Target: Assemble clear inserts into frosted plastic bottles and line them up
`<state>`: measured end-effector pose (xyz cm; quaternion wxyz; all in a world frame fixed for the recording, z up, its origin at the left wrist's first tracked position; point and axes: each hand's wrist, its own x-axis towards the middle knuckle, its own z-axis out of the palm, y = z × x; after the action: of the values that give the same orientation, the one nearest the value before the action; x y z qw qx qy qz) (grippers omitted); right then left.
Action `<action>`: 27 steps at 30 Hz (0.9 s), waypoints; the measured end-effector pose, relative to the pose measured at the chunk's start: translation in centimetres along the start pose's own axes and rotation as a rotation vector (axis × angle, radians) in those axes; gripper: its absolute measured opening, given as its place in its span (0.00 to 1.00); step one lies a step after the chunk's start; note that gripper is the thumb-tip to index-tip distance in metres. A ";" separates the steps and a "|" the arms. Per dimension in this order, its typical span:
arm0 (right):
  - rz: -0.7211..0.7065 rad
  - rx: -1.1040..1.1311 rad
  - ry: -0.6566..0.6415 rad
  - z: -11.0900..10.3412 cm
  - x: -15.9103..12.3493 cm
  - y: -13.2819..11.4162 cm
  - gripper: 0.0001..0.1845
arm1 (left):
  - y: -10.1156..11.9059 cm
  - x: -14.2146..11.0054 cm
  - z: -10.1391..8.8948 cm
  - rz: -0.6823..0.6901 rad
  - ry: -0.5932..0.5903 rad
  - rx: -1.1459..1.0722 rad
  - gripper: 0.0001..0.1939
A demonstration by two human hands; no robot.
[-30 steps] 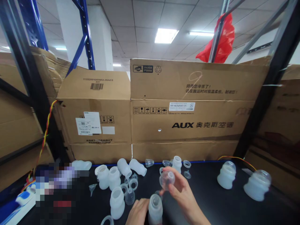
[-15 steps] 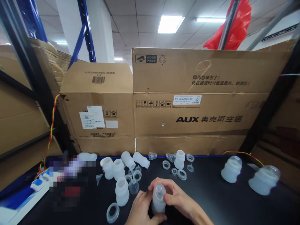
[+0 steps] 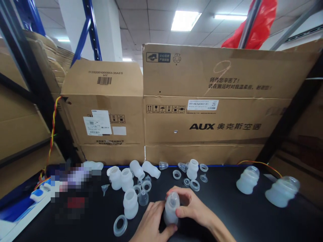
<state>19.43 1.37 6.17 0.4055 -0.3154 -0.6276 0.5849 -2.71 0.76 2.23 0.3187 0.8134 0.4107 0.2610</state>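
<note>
A translucent white baby bottle (image 3: pixel 171 215) with a clear domed cap on top stands upright at the bottom centre. My left hand (image 3: pixel 152 223) is wrapped round its lower body, thumb at the front. Around the bottle's upper part, at the cap, my right hand (image 3: pixel 190 209) closes with thumb and fingers. Left of my hands stands an open bottle body (image 3: pixel 131 203), and near it lie a clear nipple (image 3: pixel 143 197) and a large ring (image 3: pixel 120 225). Further back, another bottle body (image 3: pixel 192 169) stands among loose rings, including a collar ring (image 3: pixel 194 185).
Two capped bottles, a nearer one (image 3: pixel 282 192) and a farther one (image 3: pixel 248 180), sit at the right. More bottle bodies (image 3: pixel 116 178) cluster at left centre. A cardboard wall (image 3: pixel 214 141) closes off the back. A white power strip (image 3: pixel 32 208) runs along the left edge.
The view has shifted slightly, so the background sits a little higher. Both hands keep hold of the bottle, with only a small shift in my right hand's position.
</note>
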 end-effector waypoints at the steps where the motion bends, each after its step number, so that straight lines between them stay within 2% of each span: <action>1: 0.016 -0.063 0.033 -0.9 -0.3 -0.2 0.33 | -0.3 0.0 0.1 0.005 -0.012 0.009 0.33; 4: 0.086 -0.248 0.179 -4.6 -1.9 -1.2 0.29 | -1.6 0.1 0.5 0.034 -0.039 0.048 0.36; 7: 0.126 -0.445 0.413 -8.9 -4.2 -2.1 0.26 | -2.7 0.3 0.9 0.087 -0.017 0.107 0.36; 11: 0.137 -0.618 0.751 -13.8 -6.9 -1.9 0.30 | -3.6 0.7 1.2 0.176 -0.024 0.164 0.30; 15: 0.159 -0.799 1.090 -16.7 -7.9 -0.3 0.41 | -4.4 1.2 1.3 0.232 -0.051 0.235 0.23; 18: 0.121 -0.920 1.220 -17.4 -7.8 0.7 0.51 | -4.8 1.3 1.4 0.242 -0.064 0.277 0.22; 21: 0.014 -1.035 1.297 -16.7 -7.1 0.6 0.56 | -5.1 1.1 1.6 0.267 -0.048 0.272 0.22; 22: -0.060 -1.096 1.353 -16.0 -6.6 0.4 0.54 | -5.2 1.0 1.7 0.283 -0.028 0.266 0.22; 24: -0.226 -1.207 1.454 -14.3 -5.5 0.0 0.44 | -5.4 1.0 1.7 0.309 0.003 0.265 0.22; 25: -0.280 -1.240 1.456 -13.3 -4.9 -0.1 0.37 | -5.4 1.0 1.6 0.319 0.008 0.272 0.22; 27: -0.280 -1.244 1.333 -11.4 -3.6 0.2 0.24 | -5.2 1.1 1.3 0.342 -0.003 0.297 0.21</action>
<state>31.12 3.68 5.35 0.5075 -0.6694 -0.4982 -0.2149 -3.81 3.67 -2.22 0.1469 0.9096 0.3003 0.2467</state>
